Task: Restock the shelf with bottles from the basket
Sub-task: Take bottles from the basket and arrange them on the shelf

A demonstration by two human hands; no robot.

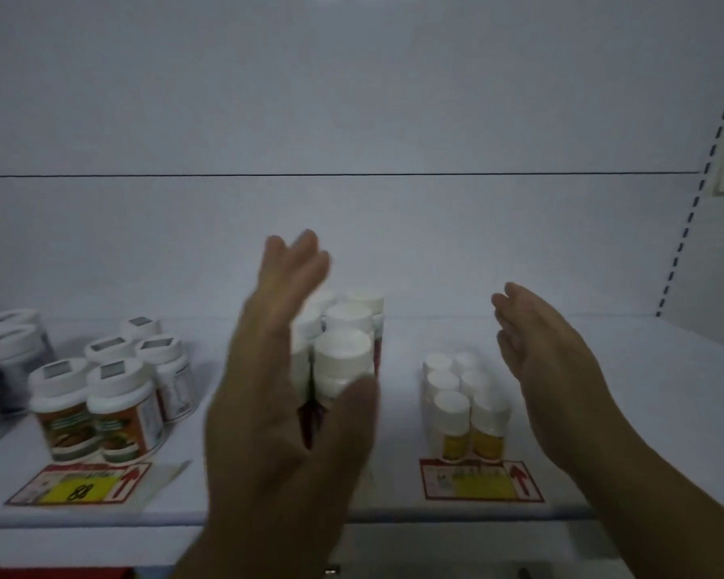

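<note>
Several white-capped bottles with red labels stand in a tight cluster on the white shelf. My left hand is raised in front of that cluster, fingers straight, thumb spread, holding nothing; it hides the cluster's left side. My right hand hovers flat and empty to the right of a group of small yellow-labelled bottles. The basket is out of view.
A group of orange-and-green labelled jars stands at the left, with grey jars beyond them at the frame's edge. Price tags lie along the shelf front. A slotted upright rises at the right.
</note>
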